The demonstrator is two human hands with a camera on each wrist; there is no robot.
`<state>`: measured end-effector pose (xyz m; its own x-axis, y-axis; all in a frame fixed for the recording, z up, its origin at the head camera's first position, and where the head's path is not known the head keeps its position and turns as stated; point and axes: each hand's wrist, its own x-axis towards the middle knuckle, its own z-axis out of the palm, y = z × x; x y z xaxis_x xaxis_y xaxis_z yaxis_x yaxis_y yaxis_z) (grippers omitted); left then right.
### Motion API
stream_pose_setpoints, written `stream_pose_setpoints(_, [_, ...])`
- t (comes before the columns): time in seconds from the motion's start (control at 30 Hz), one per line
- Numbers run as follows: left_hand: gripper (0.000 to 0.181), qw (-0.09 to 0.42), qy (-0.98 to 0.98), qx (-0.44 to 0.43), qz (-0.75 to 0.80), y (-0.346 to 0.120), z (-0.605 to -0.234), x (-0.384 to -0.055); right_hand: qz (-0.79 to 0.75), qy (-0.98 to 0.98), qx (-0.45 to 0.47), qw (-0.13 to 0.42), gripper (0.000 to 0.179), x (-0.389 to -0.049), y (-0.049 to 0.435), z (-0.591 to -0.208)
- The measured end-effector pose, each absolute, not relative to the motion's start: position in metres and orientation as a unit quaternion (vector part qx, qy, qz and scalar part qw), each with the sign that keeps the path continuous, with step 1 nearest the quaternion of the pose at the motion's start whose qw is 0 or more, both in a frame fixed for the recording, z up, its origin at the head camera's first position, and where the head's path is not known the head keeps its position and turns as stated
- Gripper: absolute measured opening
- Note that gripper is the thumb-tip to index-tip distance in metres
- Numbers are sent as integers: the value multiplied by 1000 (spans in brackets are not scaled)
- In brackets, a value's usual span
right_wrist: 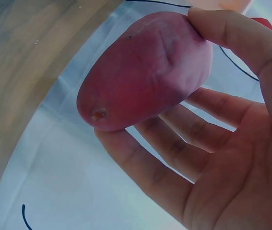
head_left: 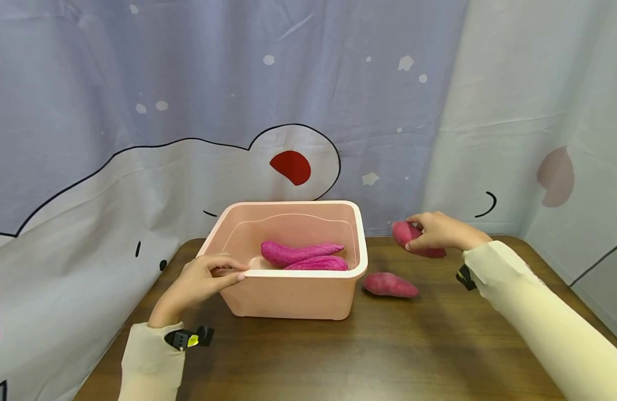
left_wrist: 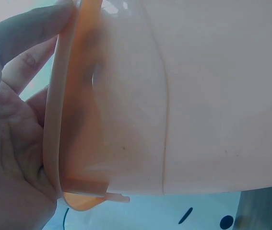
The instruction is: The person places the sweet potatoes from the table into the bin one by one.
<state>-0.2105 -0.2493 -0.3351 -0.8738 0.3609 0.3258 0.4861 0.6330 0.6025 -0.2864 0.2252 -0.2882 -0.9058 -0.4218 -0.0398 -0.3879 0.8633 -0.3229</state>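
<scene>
While the right hand [head_left: 435, 233] holds it between thumb and fingers, a reddish-pink sweet potato [right_wrist: 145, 72] is raised above the far right part of a brown wooden table [head_left: 338, 356]. Just below and nearer the viewer, a second sweet potato [head_left: 390, 285] lies on the tabletop, beside a pink plastic tub [head_left: 293, 296]. Well apart from the right hand, the left hand [head_left: 204, 278] grips the tub's rim at its near left corner, thumb outside. Within the tub lie two long magenta vegetables [head_left: 288, 253], side by side. Pale sleeves [head_left: 529, 301] cover both arms; behind everything hangs a blue-grey and white cartoon-print curtain [head_left: 188, 67].
</scene>
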Motion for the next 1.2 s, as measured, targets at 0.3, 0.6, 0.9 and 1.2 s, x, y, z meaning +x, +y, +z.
stream_pose_setpoints(0.3, [13,88,-900,-233,-357,-250,-335,-211,-149,963,-222,35,65,-287,213,-273])
stream_pose_setpoints(0.6, [15,86,-903,-229,-354,-250,-335,-211,-139,965,-223,23,64,-290,196,-260])
stream_pose_setpoints(0.9, [14,91,-906,-227,-346,-250,-335,-210,-144,962,-228,30,63,-289,180,-248])
stream_pose_setpoints(1.2, [14,91,-906,-226,-347,-250,-334,-208,-148,962,-224,43,63,-292,169,-239])
